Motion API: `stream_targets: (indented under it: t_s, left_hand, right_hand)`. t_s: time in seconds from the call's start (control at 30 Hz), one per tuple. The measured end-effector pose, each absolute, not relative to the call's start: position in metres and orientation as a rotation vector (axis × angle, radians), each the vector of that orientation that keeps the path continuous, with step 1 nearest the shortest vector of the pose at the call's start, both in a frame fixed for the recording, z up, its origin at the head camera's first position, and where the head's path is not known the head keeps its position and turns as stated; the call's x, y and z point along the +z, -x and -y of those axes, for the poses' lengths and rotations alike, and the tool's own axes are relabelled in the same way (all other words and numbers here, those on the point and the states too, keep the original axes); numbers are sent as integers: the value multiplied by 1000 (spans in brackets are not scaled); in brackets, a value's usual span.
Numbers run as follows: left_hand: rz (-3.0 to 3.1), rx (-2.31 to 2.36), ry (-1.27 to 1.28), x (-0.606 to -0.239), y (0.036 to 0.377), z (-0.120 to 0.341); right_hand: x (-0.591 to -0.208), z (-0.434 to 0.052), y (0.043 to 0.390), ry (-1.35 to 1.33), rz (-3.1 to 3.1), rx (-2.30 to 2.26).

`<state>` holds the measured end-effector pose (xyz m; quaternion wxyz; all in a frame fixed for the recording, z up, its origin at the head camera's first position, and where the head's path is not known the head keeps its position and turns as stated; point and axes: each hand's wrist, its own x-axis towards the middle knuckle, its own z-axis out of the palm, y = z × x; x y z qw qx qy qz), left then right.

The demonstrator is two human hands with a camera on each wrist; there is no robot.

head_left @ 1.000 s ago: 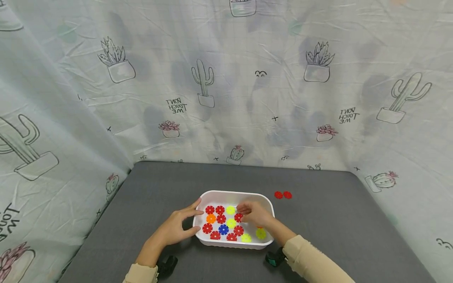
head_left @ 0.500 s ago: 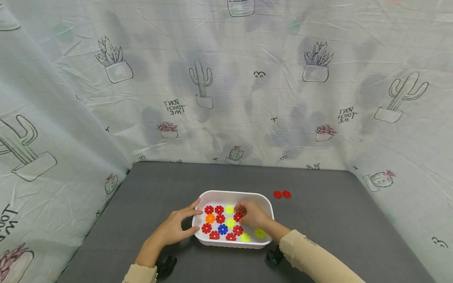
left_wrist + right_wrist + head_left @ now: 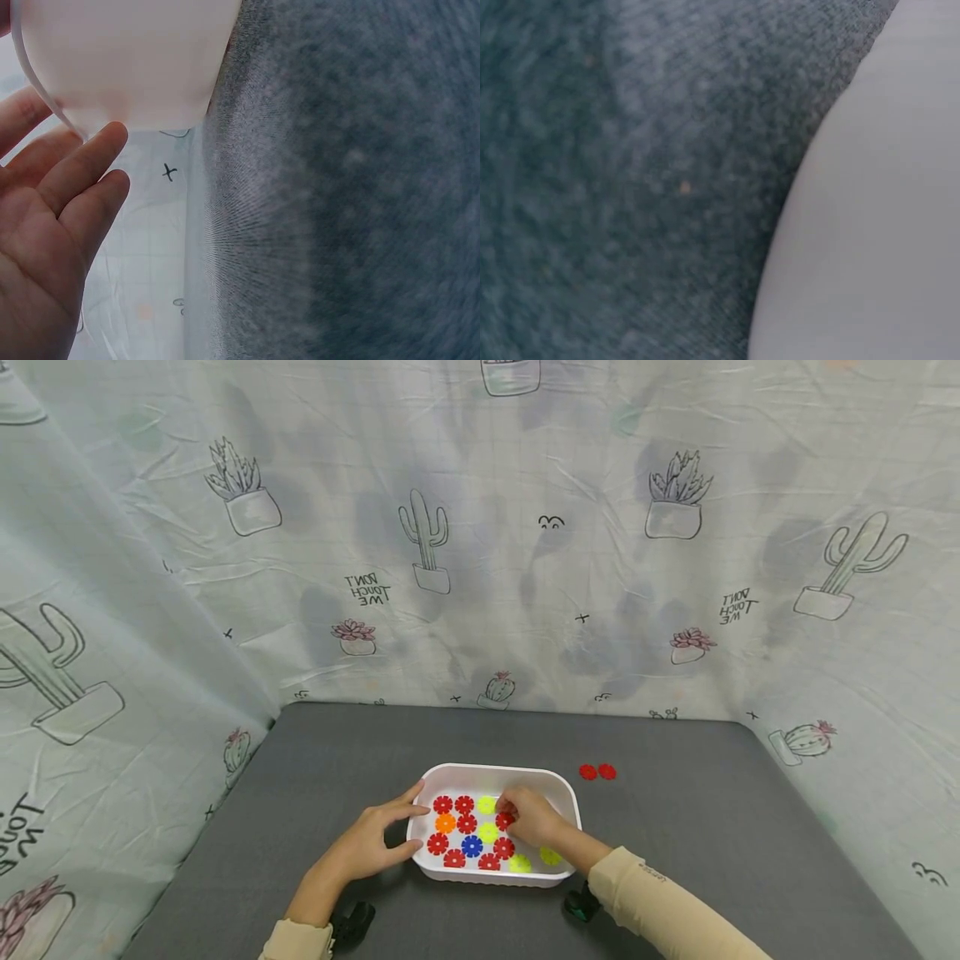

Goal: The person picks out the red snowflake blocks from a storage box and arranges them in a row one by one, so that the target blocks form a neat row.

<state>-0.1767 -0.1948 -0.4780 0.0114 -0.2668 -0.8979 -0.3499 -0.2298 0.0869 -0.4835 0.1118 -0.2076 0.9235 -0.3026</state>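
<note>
Currently my left hand (image 3: pixel 367 847) rests against the left end of the white tray (image 3: pixel 495 772): thumb up on the rim, fingers loosely extended along the outer wall, steadying it and closing on nothing. The left wrist view confirms straight fingers (image 3: pixel 90 161) touching the tray wall (image 3: pixel 127 56). Moving right, the tray bed carries flat gear-shaped discs in red, orange, blue and yellow-green, lying side by side in rough rows. My right hand (image 3: pixel 531 817) sits inside the tray, right of centre, fingertips bent down onto a red disc (image 3: pixel 505 820) in the middle row; whether the grip has truly pinched it I cannot tell, since the hand covers the contact. That disc lies directly beneath and just left of my right fingertips, flat, no long axis; the right hand is clearly nearer. Further right, two red discs (image 3: pixel 597 772) lie on the grey desk (image 3: pixel 712 827), touching each other, apart from the tray.
</note>
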Motion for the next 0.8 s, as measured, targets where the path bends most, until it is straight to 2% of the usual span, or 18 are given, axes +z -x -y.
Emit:
stream_targets:
  t_s: [0.8]
  left_hand:
    - [2785,-1084,858,-475,180,196]
  right_hand:
    - [-476,-88,228,711,-2729,-904]
